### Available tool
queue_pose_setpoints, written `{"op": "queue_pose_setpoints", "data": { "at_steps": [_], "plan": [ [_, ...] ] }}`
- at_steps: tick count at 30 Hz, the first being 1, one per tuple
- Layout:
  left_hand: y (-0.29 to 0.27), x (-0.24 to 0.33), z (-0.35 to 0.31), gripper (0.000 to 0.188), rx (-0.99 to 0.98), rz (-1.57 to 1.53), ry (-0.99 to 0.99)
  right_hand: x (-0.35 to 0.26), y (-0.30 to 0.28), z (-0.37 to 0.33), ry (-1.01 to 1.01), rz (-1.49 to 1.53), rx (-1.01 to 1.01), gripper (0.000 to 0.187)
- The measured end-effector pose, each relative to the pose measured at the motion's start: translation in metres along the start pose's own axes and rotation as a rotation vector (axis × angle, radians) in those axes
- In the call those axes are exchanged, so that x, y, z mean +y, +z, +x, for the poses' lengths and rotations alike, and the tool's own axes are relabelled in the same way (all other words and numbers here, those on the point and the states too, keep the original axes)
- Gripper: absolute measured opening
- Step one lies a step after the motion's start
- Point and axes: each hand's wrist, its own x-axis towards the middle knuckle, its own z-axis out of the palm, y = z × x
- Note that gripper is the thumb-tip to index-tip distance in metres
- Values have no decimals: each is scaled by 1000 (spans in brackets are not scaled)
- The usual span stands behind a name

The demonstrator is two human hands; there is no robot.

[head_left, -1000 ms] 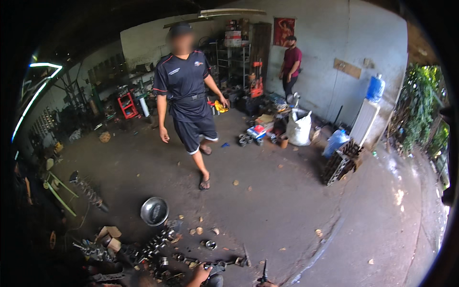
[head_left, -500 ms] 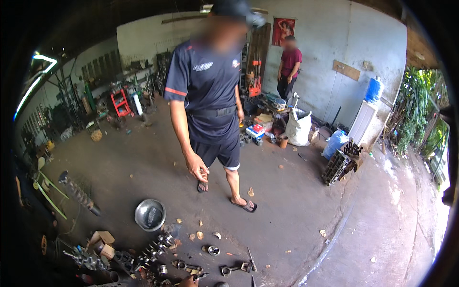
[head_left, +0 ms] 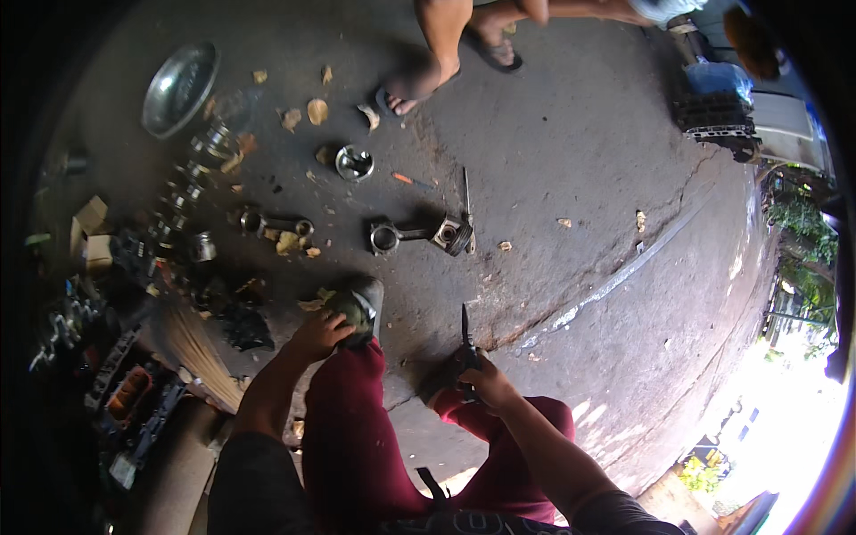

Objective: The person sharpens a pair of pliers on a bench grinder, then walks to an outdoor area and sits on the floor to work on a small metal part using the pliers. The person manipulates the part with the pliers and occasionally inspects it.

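Clearly, your right hand (head_left: 484, 381) grips a black tool (head_left: 469, 355). Your left hand (head_left: 323, 337) is at your shoe (head_left: 372, 297), its grip unclear.

Dark cracked floor (head_left: 571, 169); green foliage (head_left: 798, 214), bright daylight (head_left: 794, 392) at right.

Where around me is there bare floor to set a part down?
Largely bare floor spreads right of your right hand, beyond the pale streak. Another patch, with scattered leaves, separates streak and piston. Crowded: the left, around the crankshaft and cardboard box.
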Motion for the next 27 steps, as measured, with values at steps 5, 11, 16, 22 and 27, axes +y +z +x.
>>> {"op": "queue_pose_setpoints", "data": {
  "at_steps": [5, 11, 16, 22, 27],
  "plan": [
    [78, -27, 20, 41, -324, -672, -197, 13, -16, 70, 61, -50, -75, 45],
    [54, -49, 51, 47, -518, -702, -170, -25, -17, 137, -47, -548, -224, 38],
    [42, -38, 72, 53, -562, -543, -74, -56, -20, 142, -208, -729, -90, 32],
    [53, -24, 62, 53, -547, -562, -161, -72, -40, 132, -593, -561, 82, 60],
    [50, -20, 53, 53, -531, -545, -222, -74, -34, 128, -748, -157, -116, 104]
  ]
}}
